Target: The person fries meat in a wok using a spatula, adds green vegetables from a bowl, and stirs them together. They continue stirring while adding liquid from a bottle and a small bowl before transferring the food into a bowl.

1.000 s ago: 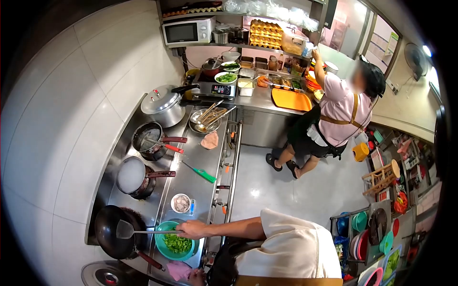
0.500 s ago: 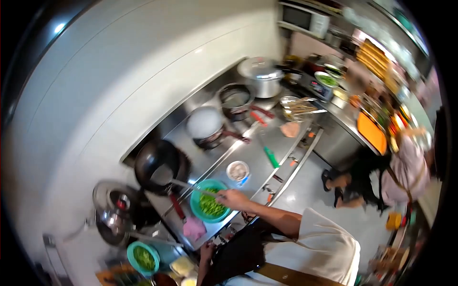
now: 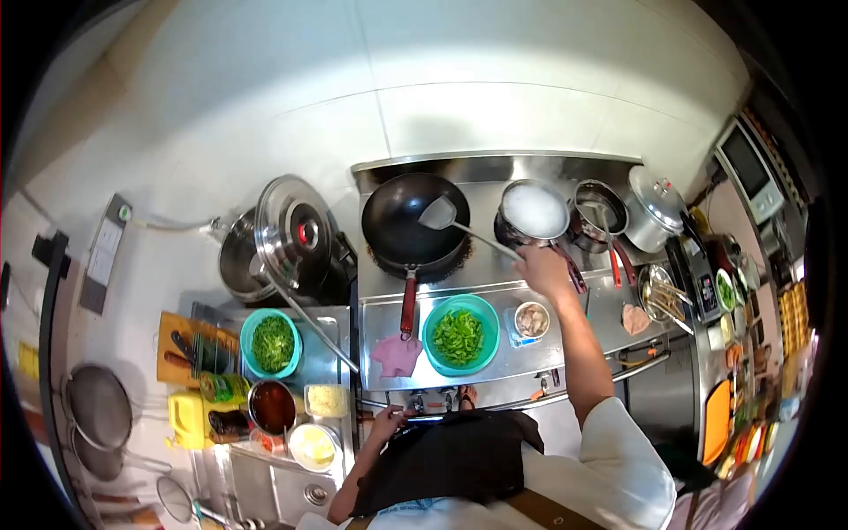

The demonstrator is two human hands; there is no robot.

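Note:
My right hand (image 3: 541, 269) is closed round the handle of a metal wok spatula (image 3: 439, 215), whose broad blade hangs over the black wok (image 3: 393, 231). Red-handled, that wok stands on the left burner. Below it on the steel counter is a teal bowl of cut green vegetables (image 3: 458, 336), with a pink cloth (image 3: 397, 354) on its left and a small tub of pale pieces (image 3: 531, 320) on its right. Low at the stove's front edge, my left hand (image 3: 386, 426) has its fingers bent together near the controls; what they grip is too small to make out.
Right of the wok, a steaming pot (image 3: 534, 212), a smaller pan (image 3: 599, 214) and a lidded pressure cooker (image 3: 654, 212) line the stove. On the left stand a pot with a tilted lid (image 3: 296, 231), another teal bowl of greens (image 3: 271, 343) and a yellow jug (image 3: 187, 420).
My view has swung to face the stove squarely. The spatula stays in my right hand, its blade still over the wok. The co-worker at the right is now mostly out of view.

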